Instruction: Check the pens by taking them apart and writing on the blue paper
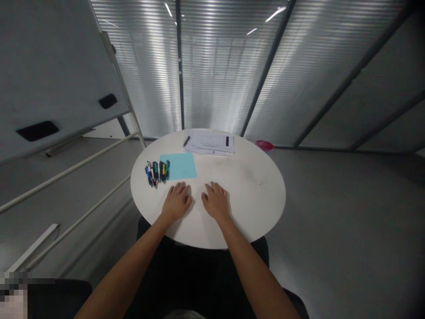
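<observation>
Head view:
1. Left hand [176, 202] and right hand [215, 201] lie flat, open and empty on the round white table [252, 199].
2. A pale blue sheet [178, 166] sits just beyond the left hand, pens [156, 173] beside it.
3. Printed papers [209, 143] lie at the table's far edge.

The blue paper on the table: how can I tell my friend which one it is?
Find the round white table. Near its left side, just beyond the person's left hand, lies a flat light blue sheet. It is the only blue sheet there, with a bunch of pens right beside it and white papers farther back.
</observation>
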Available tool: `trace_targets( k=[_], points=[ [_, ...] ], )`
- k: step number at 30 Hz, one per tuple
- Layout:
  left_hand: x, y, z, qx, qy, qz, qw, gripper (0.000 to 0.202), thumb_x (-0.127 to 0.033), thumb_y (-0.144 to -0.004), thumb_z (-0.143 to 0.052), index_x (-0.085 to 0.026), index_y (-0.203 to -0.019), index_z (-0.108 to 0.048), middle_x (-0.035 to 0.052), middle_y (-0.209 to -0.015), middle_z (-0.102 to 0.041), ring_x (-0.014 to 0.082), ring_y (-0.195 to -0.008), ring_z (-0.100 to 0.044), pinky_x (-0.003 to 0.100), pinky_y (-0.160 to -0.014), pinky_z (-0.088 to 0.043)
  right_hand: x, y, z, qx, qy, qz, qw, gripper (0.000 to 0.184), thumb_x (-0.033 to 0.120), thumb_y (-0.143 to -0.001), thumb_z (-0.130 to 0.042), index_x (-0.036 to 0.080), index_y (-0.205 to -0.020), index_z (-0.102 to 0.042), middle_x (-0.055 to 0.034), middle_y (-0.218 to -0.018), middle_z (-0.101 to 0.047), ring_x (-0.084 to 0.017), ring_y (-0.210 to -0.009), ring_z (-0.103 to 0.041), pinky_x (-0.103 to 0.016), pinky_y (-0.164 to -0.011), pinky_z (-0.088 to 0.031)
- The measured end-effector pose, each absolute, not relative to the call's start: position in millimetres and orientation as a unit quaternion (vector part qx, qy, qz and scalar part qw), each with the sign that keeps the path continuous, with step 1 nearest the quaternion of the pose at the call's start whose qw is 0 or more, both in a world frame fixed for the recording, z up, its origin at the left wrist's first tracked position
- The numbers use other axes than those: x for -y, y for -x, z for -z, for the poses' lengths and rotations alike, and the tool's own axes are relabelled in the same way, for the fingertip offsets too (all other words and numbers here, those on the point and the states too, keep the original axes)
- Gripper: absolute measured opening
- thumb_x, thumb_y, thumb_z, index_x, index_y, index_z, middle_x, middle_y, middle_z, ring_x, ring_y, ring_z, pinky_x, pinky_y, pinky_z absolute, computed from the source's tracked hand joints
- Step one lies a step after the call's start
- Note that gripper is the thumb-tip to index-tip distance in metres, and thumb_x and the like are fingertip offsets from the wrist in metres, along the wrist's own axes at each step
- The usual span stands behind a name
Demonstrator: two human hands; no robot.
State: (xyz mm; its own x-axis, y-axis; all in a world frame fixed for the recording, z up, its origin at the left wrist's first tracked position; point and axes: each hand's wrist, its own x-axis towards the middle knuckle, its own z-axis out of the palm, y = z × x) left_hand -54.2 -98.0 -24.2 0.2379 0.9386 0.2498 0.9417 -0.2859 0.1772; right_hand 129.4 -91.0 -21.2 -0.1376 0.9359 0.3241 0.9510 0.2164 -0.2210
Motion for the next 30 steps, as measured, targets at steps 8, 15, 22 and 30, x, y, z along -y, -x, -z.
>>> trace_targets(
  k=[8,15,22,30],
  points=[
    [81.6,68.4,4.4,0.647,0.738,0.191,0.029,0.037,-0.030,-0.089,-0.043,-0.021,-0.115,-0.067,0.0105,-0.126,-0.061,0.0267,-0.121,-0.051,0.045,-0.106,-0.035,90.3,-130.4,19.9,0.756,0.626,0.010,0.191,0.043,0.034,-0.094,-0.042,0.018,-0.132,-0.053,-0.0135,-0.143,-0.048,-0.027,-0.133,-0.038,-0.043,-0.107,-0.025],
    [47.3,102.2,2.9,0.746,0.639,0.172,0.071,0.053,-0.048,-0.085,-0.049,-0.026,-0.134,-0.055,0.0151,-0.152,-0.031,0.0404,-0.140,-0.022,0.066,-0.108,-0.016,89.8,-131.1,21.1,0.759,0.622,0.014,0.191,0.043,0.035,-0.094,-0.042,0.018,-0.132,-0.053,-0.0130,-0.142,-0.049,-0.026,-0.134,-0.037,-0.043,-0.107,-0.025],
    [43.2,112.5,21.5,0.767,0.614,0.181,0.056,0.054,-0.045,-0.088,-0.043,-0.024,-0.137,-0.051,0.0180,-0.150,-0.034,0.0370,-0.138,-0.031,0.056,-0.108,-0.027,89.4,-131.7,20.8,0.758,0.625,0.012,0.188,0.044,0.036,-0.094,-0.043,0.019,-0.132,-0.053,-0.0115,-0.143,-0.049,-0.026,-0.133,-0.038,-0.042,-0.107,-0.026],
    [46.2,112.8,18.6,0.769,0.598,0.211,0.076,0.049,-0.040,-0.088,-0.045,-0.023,-0.134,-0.055,0.0162,-0.147,-0.040,0.0351,-0.134,-0.038,0.051,-0.107,-0.032,89.8,-130.7,19.4,0.755,0.629,0.005,0.182,0.043,0.035,-0.094,-0.042,0.019,-0.132,-0.053,-0.0114,-0.143,-0.048,-0.026,-0.134,-0.038,-0.042,-0.107,-0.026]
  ],
)
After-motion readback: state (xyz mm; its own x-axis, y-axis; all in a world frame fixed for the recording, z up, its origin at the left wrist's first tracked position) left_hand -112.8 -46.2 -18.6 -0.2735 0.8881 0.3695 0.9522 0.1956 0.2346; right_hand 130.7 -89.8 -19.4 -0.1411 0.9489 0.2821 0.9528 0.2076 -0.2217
